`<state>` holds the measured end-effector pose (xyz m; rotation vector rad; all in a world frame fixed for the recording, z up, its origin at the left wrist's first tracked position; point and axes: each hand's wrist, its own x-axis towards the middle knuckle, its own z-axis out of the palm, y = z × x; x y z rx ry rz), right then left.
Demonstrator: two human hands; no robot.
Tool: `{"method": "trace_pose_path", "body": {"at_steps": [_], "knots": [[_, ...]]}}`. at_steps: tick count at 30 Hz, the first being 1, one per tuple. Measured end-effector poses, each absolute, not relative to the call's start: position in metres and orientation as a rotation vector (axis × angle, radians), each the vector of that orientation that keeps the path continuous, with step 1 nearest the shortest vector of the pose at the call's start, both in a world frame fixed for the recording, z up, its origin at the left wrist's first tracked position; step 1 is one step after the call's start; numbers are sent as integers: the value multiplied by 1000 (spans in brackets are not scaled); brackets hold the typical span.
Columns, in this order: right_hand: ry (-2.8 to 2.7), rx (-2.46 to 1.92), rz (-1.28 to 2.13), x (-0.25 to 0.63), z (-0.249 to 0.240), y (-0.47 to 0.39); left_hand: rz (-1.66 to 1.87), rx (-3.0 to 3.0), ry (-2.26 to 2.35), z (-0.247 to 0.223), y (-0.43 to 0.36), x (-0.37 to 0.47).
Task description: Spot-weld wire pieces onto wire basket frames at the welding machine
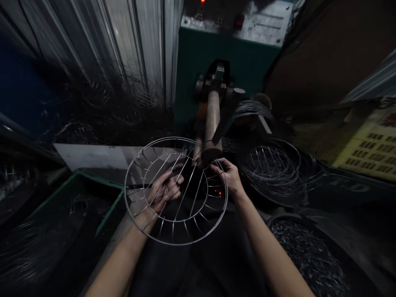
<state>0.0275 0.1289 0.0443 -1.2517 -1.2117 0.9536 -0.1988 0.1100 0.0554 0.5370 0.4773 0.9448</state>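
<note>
A round wire basket (173,221), with a double outer rim, a smaller inner ring and straight bars across it, is held tilted in front of me. Its far right side is at the end of a thick metal cylinder arm (213,119) of the machine. My right hand (230,177) pinches the basket's right edge, close beside the cylinder's end. Seen through the wires, my left hand (167,189) is behind the basket with its fingers curled together. What those fingers hold, if anything, I cannot make out.
The green machine cabinet (229,55) stands ahead with a lit red lamp (202,1). Wire rounds (272,165) are stacked at right, above a tub of short metal pieces (306,251). A green bin (102,181) is at left, a yellow crate (371,144) far right.
</note>
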Motion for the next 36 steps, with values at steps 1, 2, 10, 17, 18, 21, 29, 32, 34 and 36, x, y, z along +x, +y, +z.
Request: {"method": "trace_pose_path", "body": {"at_steps": [1,2,10,17,18,21,29,32,34,36], "knots": [[-1237,-1245,945,28,46,131,938,536,442,56,109,-197],[-1256,-1241,940,29,47,133,928,539,403,56,109,-195],[-1281,-1231,931,41,26,141,924,572,353,42,110,-193],[-1211,-1214,985,33,26,141,888,634,385,38,120,-203],[-1217,-1219,992,31,29,141,883,655,387,39,122,-203],[-1214,-1207,1043,29,37,143,884,716,410,41,128,-201],[-1254,-1216,1033,33,39,146,976,752,403,33,124,-191],[-1255,-1219,1037,33,35,149,959,716,386,33,125,-192],[-1255,-1219,1050,33,34,150,949,679,390,34,125,-194],[-1255,-1215,1064,32,35,151,939,650,398,35,126,-195]]}}
